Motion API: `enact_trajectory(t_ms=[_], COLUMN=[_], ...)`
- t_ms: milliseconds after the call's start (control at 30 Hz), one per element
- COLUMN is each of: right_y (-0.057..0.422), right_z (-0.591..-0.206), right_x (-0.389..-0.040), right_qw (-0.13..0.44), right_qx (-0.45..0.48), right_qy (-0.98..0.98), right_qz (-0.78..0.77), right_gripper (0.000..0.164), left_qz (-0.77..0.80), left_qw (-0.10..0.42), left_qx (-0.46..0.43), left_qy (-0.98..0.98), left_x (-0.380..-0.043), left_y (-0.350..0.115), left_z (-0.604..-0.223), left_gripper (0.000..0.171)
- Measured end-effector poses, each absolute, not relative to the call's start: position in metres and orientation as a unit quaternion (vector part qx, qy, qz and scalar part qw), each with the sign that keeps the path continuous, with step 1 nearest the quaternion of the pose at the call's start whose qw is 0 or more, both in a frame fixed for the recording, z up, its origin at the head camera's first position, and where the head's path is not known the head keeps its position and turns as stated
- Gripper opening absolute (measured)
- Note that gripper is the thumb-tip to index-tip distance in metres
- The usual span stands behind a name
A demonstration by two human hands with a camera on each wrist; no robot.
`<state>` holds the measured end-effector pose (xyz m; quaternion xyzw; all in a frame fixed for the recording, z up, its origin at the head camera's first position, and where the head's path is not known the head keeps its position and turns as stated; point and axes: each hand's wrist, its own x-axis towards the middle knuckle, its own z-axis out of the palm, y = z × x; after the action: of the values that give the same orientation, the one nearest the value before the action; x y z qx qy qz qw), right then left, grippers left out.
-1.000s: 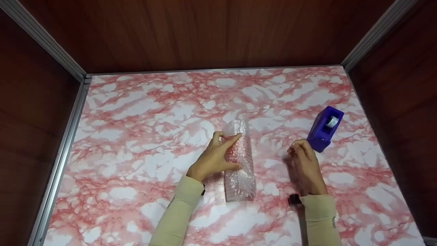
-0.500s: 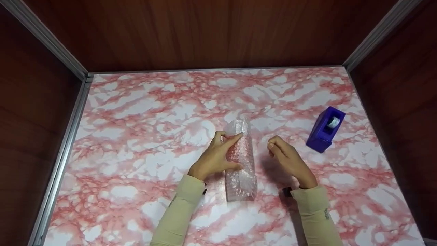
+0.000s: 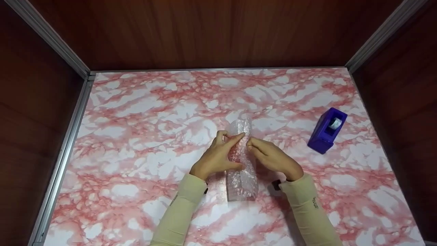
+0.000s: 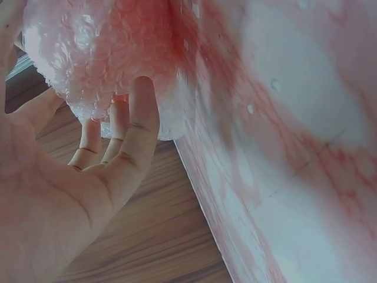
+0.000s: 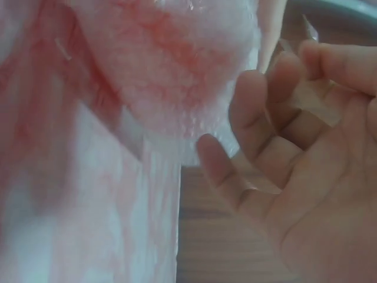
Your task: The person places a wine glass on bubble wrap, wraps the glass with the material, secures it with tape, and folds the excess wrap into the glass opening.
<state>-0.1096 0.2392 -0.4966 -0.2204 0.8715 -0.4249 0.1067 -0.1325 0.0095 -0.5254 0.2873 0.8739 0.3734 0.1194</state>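
A long bundle in clear bubble wrap, pinkish through the wrap, lies lengthwise before me on the table. My left hand grips it from the left, thumb and fingers spread over its upper half. In the left wrist view the fingers curl against the bubbly surface. At the bundle's right side is my right hand, fingertips right at the wrap. Between its thumb and forefinger it pinches a small strip of clear tape, partly hidden by the fingers.
A purple tape dispenser with a roll in it stands to the right. The table has a red-and-white marbled top. Dark wood panels with metal edging enclose it at the back and sides.
My right hand has moved left from beside the tape dispenser to the bundle's right side. The left hand keeps its grip, and the bundle stays in place.
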Motion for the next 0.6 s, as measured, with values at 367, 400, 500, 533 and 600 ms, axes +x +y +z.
enact_trajectory(t_ms=[367,400,500,533,600], right_y=[0.222,0.221,0.217,0.215,0.211], right_z=[-0.488,-0.487,-0.486,-0.485,-0.484], right_x=[-0.118,-0.119,-0.119,-0.119,-0.118], right_qw=[0.092,0.088,0.081,0.080,0.076], right_qx=[-0.270,-0.271,-0.262,-0.256,-0.249], right_qy=[0.919,0.922,0.933,0.936,0.943], right_qz=[-0.272,-0.261,-0.235,-0.226,-0.207], right_gripper=[0.014,0.015,0.014,0.014,0.015], left_qz=[0.371,0.370,0.369,0.369,0.368], left_qw=[0.116,0.117,0.119,0.118,0.110], left_qx=[0.287,0.287,0.288,0.289,0.295], left_qy=[0.876,0.876,0.875,0.875,0.875], left_x=[-0.133,-0.133,-0.133,-0.133,-0.133], left_y=[0.012,0.012,0.012,0.012,0.012], left_z=[-0.525,-0.525,-0.525,-0.525,-0.526], left_gripper=[0.099,0.099,0.099,0.099,0.099])
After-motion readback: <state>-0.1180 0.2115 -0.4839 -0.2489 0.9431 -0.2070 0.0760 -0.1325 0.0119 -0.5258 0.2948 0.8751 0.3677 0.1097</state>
